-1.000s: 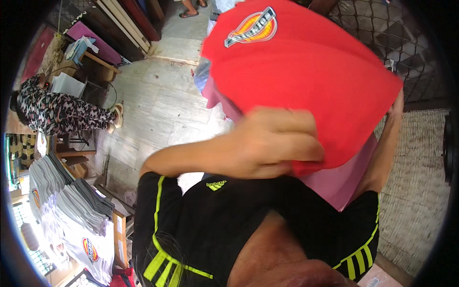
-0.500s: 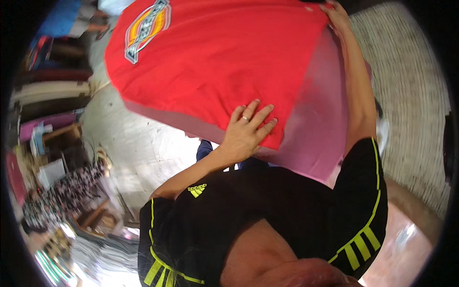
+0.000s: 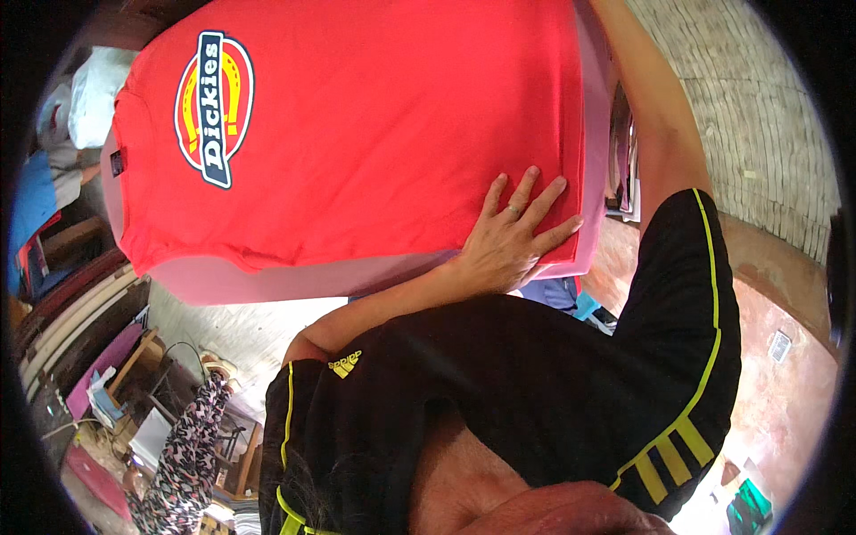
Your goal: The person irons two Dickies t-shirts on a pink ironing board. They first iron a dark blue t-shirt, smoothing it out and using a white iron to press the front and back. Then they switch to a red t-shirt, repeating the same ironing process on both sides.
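Observation:
A red T-shirt (image 3: 357, 152) lies spread over a pink padded board (image 3: 209, 281), its collar toward the left and its hem toward the right. On its chest is a round yellow, white and dark blue printed emblem (image 3: 236, 89). My left hand (image 3: 517, 223) rests flat on the shirt's near hem corner, fingers spread and a ring on one finger. My right forearm (image 3: 655, 98) reaches along the board's right end and passes out at the top edge, so that hand is out of sight.
Long boards (image 3: 85, 312) are stacked at the left beside the pale floor (image 3: 241, 316). A person in patterned clothes (image 3: 183, 455) is at the lower left, and a blue garment (image 3: 36, 205) shows farther up. Slatted material (image 3: 740, 98) covers the right wall.
The shirt lies flatter, its hem now close to the board's right end, where a wide pink strip showed. My left hand stays spread at the hem corner. My right hand has left the view.

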### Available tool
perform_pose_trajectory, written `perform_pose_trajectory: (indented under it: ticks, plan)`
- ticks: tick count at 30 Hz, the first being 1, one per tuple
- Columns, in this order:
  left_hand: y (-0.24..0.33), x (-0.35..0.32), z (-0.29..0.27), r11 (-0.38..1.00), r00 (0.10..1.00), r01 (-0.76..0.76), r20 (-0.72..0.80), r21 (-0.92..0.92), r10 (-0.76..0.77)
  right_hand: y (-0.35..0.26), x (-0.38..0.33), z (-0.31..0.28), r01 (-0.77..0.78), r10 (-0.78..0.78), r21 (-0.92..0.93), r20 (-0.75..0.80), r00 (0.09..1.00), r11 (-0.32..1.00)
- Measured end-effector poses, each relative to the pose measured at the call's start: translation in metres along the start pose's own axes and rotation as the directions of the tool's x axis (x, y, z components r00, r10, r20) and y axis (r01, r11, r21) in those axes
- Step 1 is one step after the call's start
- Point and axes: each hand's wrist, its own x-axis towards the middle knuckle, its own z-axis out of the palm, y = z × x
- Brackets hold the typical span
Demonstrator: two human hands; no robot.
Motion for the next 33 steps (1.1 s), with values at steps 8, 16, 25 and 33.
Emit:
perform_pose_trajectory:
  ticks: [8,16,25,33]
  plan:
    - [-0.005,0.02,0.014,0.997,0.998,0.009,0.058,-0.081,-0.004,-0.058,-0.052,0.013,0.018,-0.056,-0.206,-0.182,0.982,0.978]
    - [-0.046,-0.108,-0.119,0.732,0.868,0.496,-0.229,0.468,-0.441,-0.226,-0.281,-0.046,0.193,-0.14,-0.166,0.288,0.947,0.967]
    - [-0.062,-0.212,-0.117,0.713,0.527,0.7,-0.658,-0.021,-0.537,-0.123,-0.31,-0.08,0.138,-0.032,-0.474,0.225,0.974,0.87]
    - [-0.09,-0.199,-0.118,0.583,0.517,0.797,-0.675,0.156,-0.526,-0.162,-0.349,-0.081,0.091,0.012,-0.5,0.199,0.98,0.861]
